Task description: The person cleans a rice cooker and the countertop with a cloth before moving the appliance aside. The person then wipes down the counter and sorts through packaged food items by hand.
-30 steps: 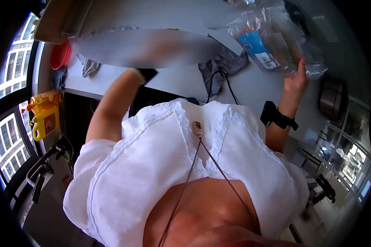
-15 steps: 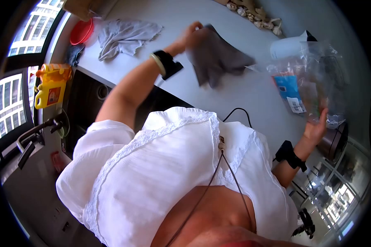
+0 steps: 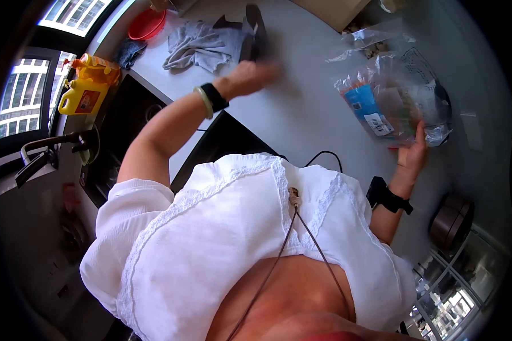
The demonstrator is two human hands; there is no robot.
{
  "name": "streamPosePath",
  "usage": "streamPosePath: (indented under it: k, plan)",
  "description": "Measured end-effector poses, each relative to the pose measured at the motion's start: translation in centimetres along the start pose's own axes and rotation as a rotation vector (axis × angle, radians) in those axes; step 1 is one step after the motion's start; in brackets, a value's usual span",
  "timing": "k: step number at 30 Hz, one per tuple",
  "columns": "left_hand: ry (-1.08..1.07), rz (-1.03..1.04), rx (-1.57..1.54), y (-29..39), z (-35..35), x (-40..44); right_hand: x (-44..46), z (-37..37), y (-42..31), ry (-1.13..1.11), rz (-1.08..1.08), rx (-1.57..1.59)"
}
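My left hand point(image 3: 249, 78) reaches over the worktop, its fingers smeared by motion. Just beyond it a dark grey cloth point(image 3: 255, 35) is blurred too, up against a light grey cloth point(image 3: 196, 46) lying crumpled on the worktop. Whether the fingers still grip the dark cloth I cannot tell. At the right, my right hand point(image 3: 413, 152) is closed on the edge of a clear plastic bag point(image 3: 401, 105). A blue panel and a white barcode label show on the bag, and its contents are hard to make out.
A red basin point(image 3: 147, 24) and a dark cloth point(image 3: 129, 52) are at the far left corner. Yellow bottles point(image 3: 87, 94) stand by the window, near a faucet point(image 3: 54, 139). A cardboard box point(image 3: 333, 11) is at the back. A brown rounded object point(image 3: 451, 219) sits at right.
My left hand has swung the dark grey cloth leftward, to the light grey cloth. The plastic bag in my right hand has shifted a little left and up in the view, which itself has turned.
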State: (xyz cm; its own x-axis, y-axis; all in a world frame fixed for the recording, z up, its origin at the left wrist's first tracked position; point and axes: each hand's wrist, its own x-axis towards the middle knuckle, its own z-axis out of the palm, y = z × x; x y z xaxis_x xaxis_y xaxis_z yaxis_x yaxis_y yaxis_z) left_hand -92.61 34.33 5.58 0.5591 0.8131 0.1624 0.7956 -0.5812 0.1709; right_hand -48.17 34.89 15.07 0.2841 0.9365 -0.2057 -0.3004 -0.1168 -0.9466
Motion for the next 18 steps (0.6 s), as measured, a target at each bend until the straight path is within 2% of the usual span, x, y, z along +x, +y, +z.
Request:
streamPosePath:
  k: [1,2,4,7,10,11,14,15,18]
  plan:
    - [-0.197,-0.137,-0.149,1.3,0.6,-1.0,-0.1,0.5,0.2,-0.005,-0.011,-0.033]
    - [-0.266,-0.146,-0.171,2.0,0.5,-1.9,-0.1,0.8,0.5,-0.012,-0.012,-0.029]
    - [-0.269,-0.286,-0.171,0.8,2.9,-3.6,0.1,0.9,0.7,-0.026,-0.01,-0.019]
    - [0.136,-0.264,0.194,-1.9,2.8,-4.9,-0.7,2.3,0.6,-0.004,-0.011,-0.053]
    - [0.108,-0.534,-0.062,-3.2,2.7,-3.4,-0.1,2.4,2.1,-0.056,-0.069,-0.041]
    - [0.136,-0.565,-0.045,-3.5,3.3,-2.8,-0.3,2.7,2.2,-0.043,-0.087,-0.047]
    - [0.025,-0.639,-0.09,-4.6,5.5,-1.8,-1.4,4.3,2.1,-0.043,-0.119,-0.013]
    - [0.211,-0.598,-0.092,-5.4,7.4,-2.2,-1.6,4.4,1.9,-0.059,-0.09,-0.004]
    - [0.324,-0.943,-0.327,-4.5,6.2,-3.8,-1.8,4.5,2.1,-0.112,-0.024,0.018]
